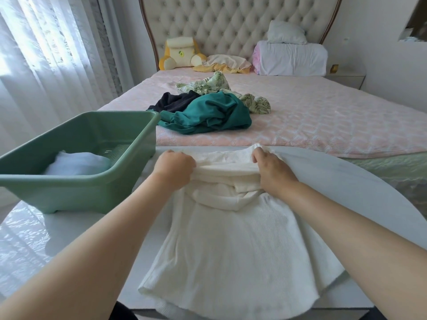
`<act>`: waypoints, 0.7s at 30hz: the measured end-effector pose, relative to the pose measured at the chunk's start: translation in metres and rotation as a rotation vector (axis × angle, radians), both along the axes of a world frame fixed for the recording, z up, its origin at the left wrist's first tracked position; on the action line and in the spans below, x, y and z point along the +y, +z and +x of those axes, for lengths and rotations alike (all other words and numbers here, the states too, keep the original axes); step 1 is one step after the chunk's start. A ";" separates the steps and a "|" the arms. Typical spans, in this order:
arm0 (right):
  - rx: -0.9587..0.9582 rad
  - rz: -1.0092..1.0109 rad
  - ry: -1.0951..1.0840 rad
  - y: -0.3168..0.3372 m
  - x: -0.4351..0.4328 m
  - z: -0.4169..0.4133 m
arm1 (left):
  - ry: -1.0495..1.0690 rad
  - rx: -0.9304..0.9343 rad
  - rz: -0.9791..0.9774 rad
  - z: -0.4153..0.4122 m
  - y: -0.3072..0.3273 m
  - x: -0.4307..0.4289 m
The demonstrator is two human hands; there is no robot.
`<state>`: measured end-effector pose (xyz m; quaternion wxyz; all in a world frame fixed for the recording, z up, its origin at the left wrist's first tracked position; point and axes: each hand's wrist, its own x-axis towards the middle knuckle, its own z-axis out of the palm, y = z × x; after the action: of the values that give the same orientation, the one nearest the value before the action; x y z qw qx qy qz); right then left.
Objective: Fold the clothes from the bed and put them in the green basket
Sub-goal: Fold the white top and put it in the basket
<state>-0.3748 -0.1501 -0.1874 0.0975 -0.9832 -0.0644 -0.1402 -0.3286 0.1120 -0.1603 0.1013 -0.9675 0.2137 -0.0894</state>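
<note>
A white ribbed garment [233, 245] lies spread on the white table [346, 188] in front of me, its hem hanging over the near edge. My left hand [174, 168] grips its upper left part with curled fingers. My right hand [270, 169] pinches the upper right part near the table's far edge. The green basket [76, 190] stands on the table to the left and holds a folded white cloth [76, 166]. On the pink bed [323, 121] lie a teal garment [208, 117], a dark one [172, 101] and a leaf-print one [219, 85].
Pillows [292, 57], a yellow cushion [181, 54] and a crumpled cream and yellow cloth [225, 63] sit by the tufted headboard. Sheer curtains [46, 54] hang at the left. A nightstand [346, 78] stands right of the bed.
</note>
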 end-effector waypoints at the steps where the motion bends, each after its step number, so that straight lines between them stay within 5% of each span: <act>1: 0.034 -0.008 0.001 0.000 -0.002 -0.001 | -0.019 -0.032 -0.084 0.000 0.002 0.001; 6: 0.174 -0.037 0.034 0.002 -0.010 -0.005 | -0.208 -0.106 -0.342 -0.011 0.024 0.006; 12: 0.457 0.110 0.050 0.012 -0.019 -0.011 | 0.409 0.643 -0.260 -0.031 0.038 -0.009; 16: 0.430 0.210 0.023 0.013 -0.016 -0.001 | 0.254 0.330 0.064 -0.027 0.034 -0.017; 18: 0.338 0.150 -0.015 0.012 -0.013 0.008 | 0.100 0.192 -0.033 -0.017 0.021 -0.019; 21: 0.222 0.043 -0.044 0.009 -0.008 0.021 | -0.030 0.345 -0.268 -0.005 0.000 -0.020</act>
<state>-0.3540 -0.1584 -0.1785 0.1221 -0.9915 -0.0287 -0.0340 -0.3339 0.0920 -0.1601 -0.0675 -0.9700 0.2283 0.0483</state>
